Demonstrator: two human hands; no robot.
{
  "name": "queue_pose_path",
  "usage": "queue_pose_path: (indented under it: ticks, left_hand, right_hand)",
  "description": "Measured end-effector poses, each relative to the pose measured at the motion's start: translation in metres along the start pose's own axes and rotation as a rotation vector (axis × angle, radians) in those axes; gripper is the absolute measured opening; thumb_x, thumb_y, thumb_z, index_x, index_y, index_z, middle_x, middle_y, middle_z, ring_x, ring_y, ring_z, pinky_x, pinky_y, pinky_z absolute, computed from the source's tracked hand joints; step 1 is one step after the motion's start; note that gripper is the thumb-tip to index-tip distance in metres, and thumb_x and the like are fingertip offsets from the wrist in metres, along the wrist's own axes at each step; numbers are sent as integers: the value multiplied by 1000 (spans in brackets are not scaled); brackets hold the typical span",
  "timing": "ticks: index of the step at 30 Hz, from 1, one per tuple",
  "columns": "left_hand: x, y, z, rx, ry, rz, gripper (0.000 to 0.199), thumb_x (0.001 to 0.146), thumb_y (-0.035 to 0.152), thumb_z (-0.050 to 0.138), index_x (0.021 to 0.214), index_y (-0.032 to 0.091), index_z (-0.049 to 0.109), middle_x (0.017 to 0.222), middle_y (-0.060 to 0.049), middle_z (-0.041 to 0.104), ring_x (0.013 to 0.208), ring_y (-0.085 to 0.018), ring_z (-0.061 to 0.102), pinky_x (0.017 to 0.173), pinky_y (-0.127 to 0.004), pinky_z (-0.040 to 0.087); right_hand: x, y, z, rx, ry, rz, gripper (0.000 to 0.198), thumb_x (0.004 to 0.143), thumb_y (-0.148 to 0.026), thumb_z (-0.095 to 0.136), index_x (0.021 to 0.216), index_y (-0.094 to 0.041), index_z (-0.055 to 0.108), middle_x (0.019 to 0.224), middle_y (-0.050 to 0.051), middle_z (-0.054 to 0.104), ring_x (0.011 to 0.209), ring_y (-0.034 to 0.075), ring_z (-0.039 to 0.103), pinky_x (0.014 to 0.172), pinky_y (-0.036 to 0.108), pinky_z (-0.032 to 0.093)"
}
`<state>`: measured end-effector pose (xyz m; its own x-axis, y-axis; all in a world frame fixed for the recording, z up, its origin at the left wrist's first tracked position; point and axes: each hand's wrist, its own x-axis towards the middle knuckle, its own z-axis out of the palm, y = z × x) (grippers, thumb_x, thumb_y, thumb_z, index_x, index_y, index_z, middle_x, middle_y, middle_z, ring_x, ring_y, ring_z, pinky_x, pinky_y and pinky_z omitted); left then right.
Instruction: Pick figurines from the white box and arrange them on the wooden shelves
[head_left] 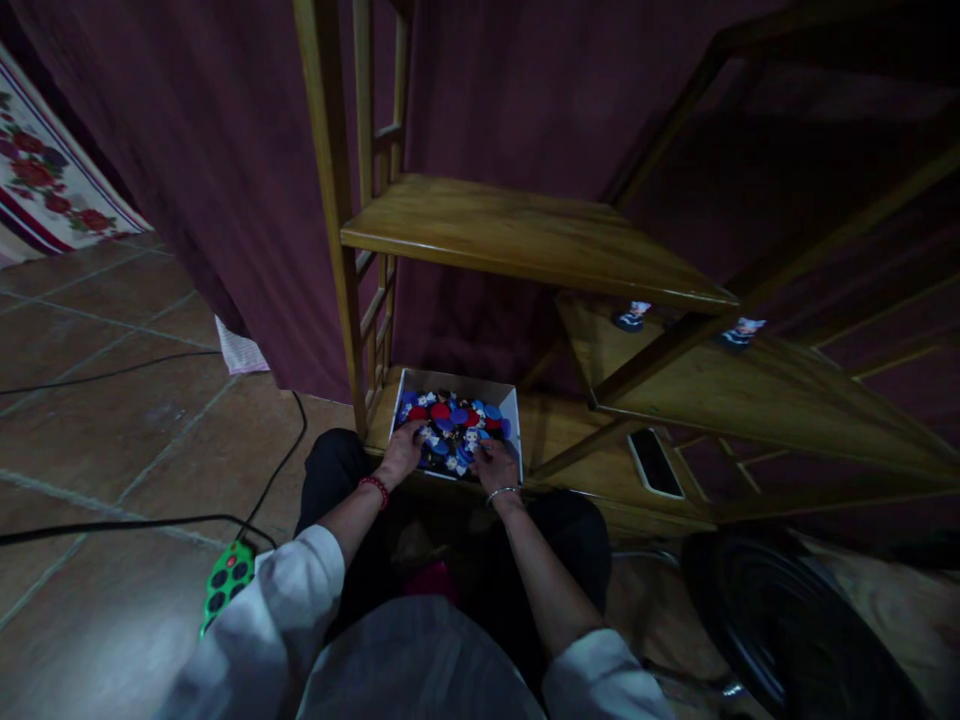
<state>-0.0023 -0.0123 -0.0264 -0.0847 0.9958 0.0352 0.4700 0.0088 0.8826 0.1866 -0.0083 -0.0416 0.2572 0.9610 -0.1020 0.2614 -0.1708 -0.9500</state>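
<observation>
An open white box (517,420) stands on the low wooden shelf, filled with small figurines (454,462) on red, blue and dark round bases. My left hand (403,449) reaches over the box's near left side, its fingers closed at a small white-and-blue figurine (428,437). At the near right side, my right hand (496,465) pinches another pale figurine (472,438) just above the pile. Fingertips of both hands are partly hidden among the figurines.
Two figurines, one a dark-based figurine (632,317), stand on the stepped shelf (675,390) at right. A phone (655,463) lies on the lower board. A wooden shelf (525,235) overhangs the box. A green power strip (228,580) with cables lies on the floor; a black round seat (795,630) is at right.
</observation>
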Motion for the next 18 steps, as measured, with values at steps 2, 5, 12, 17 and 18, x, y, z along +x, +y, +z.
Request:
queue_pose_path:
  ticks: [2,5,12,17,18]
  left_hand:
    - [0,0,0,-7,-6,-25,36,75,4,48,107,16,59,110,-7,61,103,-17,55,95,-30,39]
    - [0,1,0,-13,-10,-39,37,74,4,48,107,16,60,109,-7,62,101,-16,56,94,-29,40]
    - [2,-3,0,-57,-26,-42,41,73,1,46,108,17,61,105,-6,63,94,-16,57,89,-28,43]
    - [7,-12,7,-163,7,-93,44,70,1,50,111,16,58,103,-7,63,90,-16,59,79,-26,48]
    - [8,-13,8,-192,11,-108,44,70,1,50,110,16,59,103,-8,63,88,-16,59,76,-25,49]
  right_hand:
    - [-2,-3,0,-11,2,-4,22,66,-31,55,84,-17,55,56,-4,57,41,12,55,44,26,47]
    - [-6,-6,-2,-30,-13,-25,27,67,-36,54,88,-18,54,57,-3,58,43,13,56,45,27,48]
    - [-9,-10,-5,11,-135,-105,29,67,-42,55,84,-18,57,64,0,62,45,13,57,42,25,46]
    - [-5,-11,-3,4,-227,-107,25,69,-40,54,81,-19,60,65,0,64,49,14,60,44,24,48]
    - [-3,-10,-2,-12,-247,-110,24,70,-39,53,82,-20,60,66,0,65,50,14,61,45,24,49]
